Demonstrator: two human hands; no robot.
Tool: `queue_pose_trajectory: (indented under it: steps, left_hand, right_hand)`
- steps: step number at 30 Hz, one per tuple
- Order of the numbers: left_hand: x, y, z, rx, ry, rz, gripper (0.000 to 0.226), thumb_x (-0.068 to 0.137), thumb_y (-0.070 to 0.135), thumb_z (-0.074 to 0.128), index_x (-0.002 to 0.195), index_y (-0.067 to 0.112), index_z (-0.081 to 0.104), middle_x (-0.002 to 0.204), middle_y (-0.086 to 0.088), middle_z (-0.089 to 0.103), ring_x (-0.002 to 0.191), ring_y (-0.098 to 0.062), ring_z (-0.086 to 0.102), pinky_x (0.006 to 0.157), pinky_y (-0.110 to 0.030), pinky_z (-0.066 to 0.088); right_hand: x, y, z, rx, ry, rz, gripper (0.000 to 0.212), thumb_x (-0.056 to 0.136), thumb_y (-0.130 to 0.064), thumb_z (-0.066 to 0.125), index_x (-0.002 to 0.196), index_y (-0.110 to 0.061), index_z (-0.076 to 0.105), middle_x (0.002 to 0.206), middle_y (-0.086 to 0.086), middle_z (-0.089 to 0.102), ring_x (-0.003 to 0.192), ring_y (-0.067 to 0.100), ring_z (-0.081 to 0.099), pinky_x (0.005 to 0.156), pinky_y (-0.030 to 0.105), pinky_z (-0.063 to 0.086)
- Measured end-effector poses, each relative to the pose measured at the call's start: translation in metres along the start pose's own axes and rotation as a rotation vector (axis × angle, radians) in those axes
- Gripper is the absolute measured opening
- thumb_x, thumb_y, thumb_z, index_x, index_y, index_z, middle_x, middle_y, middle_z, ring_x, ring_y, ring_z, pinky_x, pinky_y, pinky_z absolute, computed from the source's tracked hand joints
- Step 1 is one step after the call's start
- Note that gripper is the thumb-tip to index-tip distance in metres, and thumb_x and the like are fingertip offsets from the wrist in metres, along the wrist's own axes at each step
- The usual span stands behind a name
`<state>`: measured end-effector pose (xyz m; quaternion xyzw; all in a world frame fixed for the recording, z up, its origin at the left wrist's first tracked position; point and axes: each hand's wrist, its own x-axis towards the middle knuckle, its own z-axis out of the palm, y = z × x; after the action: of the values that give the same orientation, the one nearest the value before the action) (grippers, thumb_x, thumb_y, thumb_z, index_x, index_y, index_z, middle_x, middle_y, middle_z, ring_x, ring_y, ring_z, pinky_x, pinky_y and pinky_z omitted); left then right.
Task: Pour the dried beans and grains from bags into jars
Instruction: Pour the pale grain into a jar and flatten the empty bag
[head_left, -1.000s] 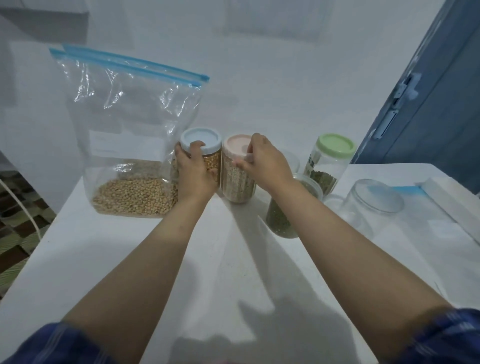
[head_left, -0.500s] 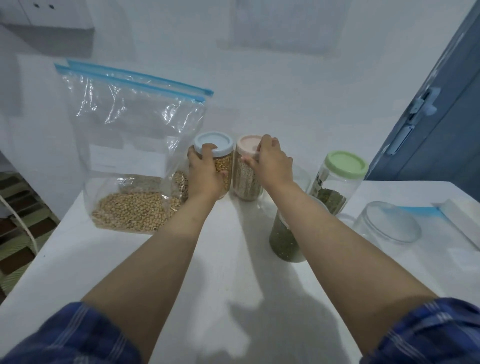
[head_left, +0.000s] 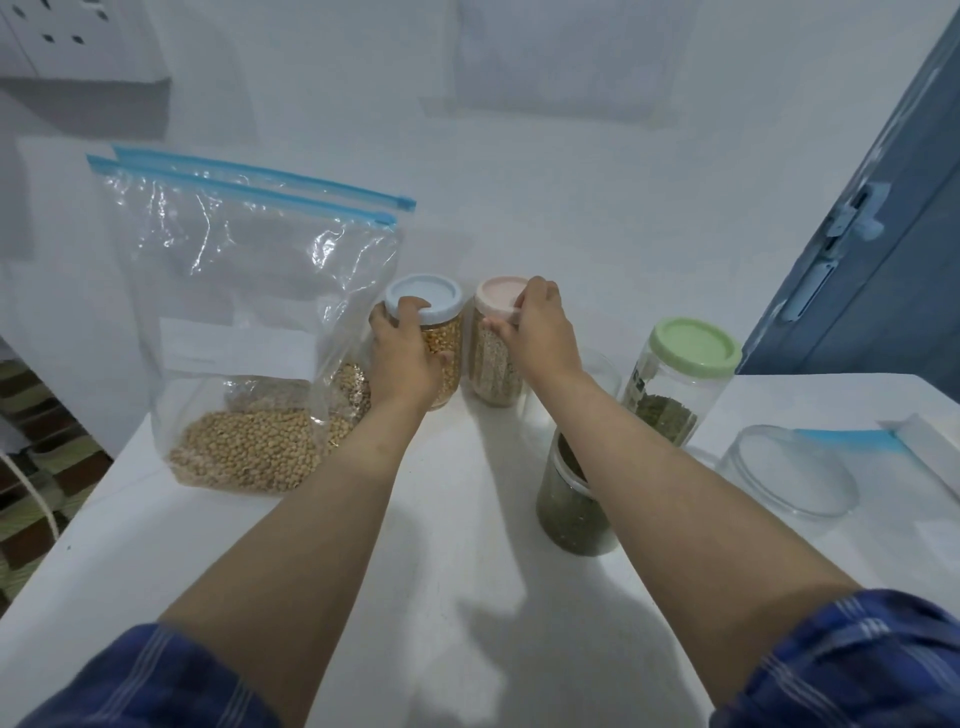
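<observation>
Left hand (head_left: 402, 358) grips blue-lidded jar (head_left: 436, 338); right hand (head_left: 540, 332) grips pink-lidded jar (head_left: 493, 364).

Left hand (head_left: 402, 358) grips the blue-lidded jar (head_left: 434, 332), fingers curled round its neck and lid edge; contents are yellowish beans. Right hand (head_left: 537, 332) holds the pink-lidded jar (head_left: 493, 364) at the lid, pale grain inside. The two jars stand upright, just beside each other, at the far edge of the white table (head_left: 415, 519). Left of them a clear zip bag (head_left: 249, 332) stands upright with tan beans at the bottom, its side touching the left hand. Under the right forearm sits a lidless jar of dark green beans (head_left: 569, 514). Green-lidded jar (head_left: 680, 384) stands right of it, partly filled. An empty clear jar (head_left: 789, 473) lies further right.
</observation>
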<state>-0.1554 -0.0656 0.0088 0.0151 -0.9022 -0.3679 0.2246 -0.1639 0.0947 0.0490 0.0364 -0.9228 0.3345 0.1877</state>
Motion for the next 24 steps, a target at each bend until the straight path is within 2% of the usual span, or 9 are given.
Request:
queue_pose_trajectory:
  steps: [12, 17, 19, 21, 24]
  left_hand:
    - [0.019, 0.01, 0.011, 0.048, -0.007, -0.05, 0.064, 0.08, 0.018, 0.079, 0.13, 0.02, 0.039, 0.143, -0.018, 0.027, 0.113, -0.043, 0.052, 0.097, -0.051, 0.046]
    - [0.017, 0.01, 0.015, 0.046, -0.001, -0.056, 0.064, 0.081, 0.015, 0.076, 0.133, 0.02, 0.039, 0.149, -0.022, 0.022, 0.119, -0.046, 0.049, 0.098, -0.05, 0.045]
    - [0.014, 0.011, 0.015, 0.027, -0.02, -0.059, 0.066, 0.084, 0.012, 0.071, 0.138, 0.023, 0.036, 0.155, -0.025, 0.012, 0.132, -0.047, 0.038, 0.106, -0.048, 0.04]
    - [0.006, 0.015, 0.014, 0.023, -0.029, -0.072, 0.075, 0.087, 0.011, 0.068, 0.148, 0.027, 0.026, 0.159, -0.026, 0.0, 0.144, -0.047, 0.018, 0.115, -0.049, 0.029]
    - [-0.017, 0.025, 0.014, 0.038, 0.022, -0.047, 0.086, 0.088, 0.012, 0.066, 0.155, 0.028, 0.014, 0.16, -0.027, -0.002, 0.147, -0.046, 0.007, 0.118, -0.053, 0.019]
  right_hand:
    - [0.018, 0.005, 0.006, 0.052, 0.019, 0.005, 0.045, 0.088, -0.032, 0.072, 0.109, -0.003, 0.046, 0.117, 0.015, 0.047, 0.092, 0.032, 0.056, 0.071, 0.035, 0.042]
    - [0.018, 0.005, 0.006, 0.043, 0.01, 0.01, 0.046, 0.089, -0.033, 0.072, 0.11, -0.003, 0.045, 0.123, 0.018, 0.046, 0.095, 0.034, 0.056, 0.073, 0.035, 0.044]
    - [0.018, 0.005, 0.006, 0.033, -0.017, 0.017, 0.045, 0.09, -0.033, 0.071, 0.111, -0.004, 0.044, 0.134, 0.025, 0.042, 0.103, 0.039, 0.056, 0.078, 0.039, 0.046]
    - [0.015, 0.003, 0.003, 0.009, -0.064, 0.016, 0.041, 0.094, -0.033, 0.065, 0.115, -0.005, 0.043, 0.149, 0.028, 0.03, 0.116, 0.043, 0.052, 0.085, 0.042, 0.047]
    - [0.006, 0.001, -0.013, -0.047, -0.079, -0.004, 0.035, 0.1, -0.024, 0.053, 0.129, -0.007, 0.043, 0.161, 0.023, 0.014, 0.136, 0.039, 0.04, 0.097, 0.043, 0.045]
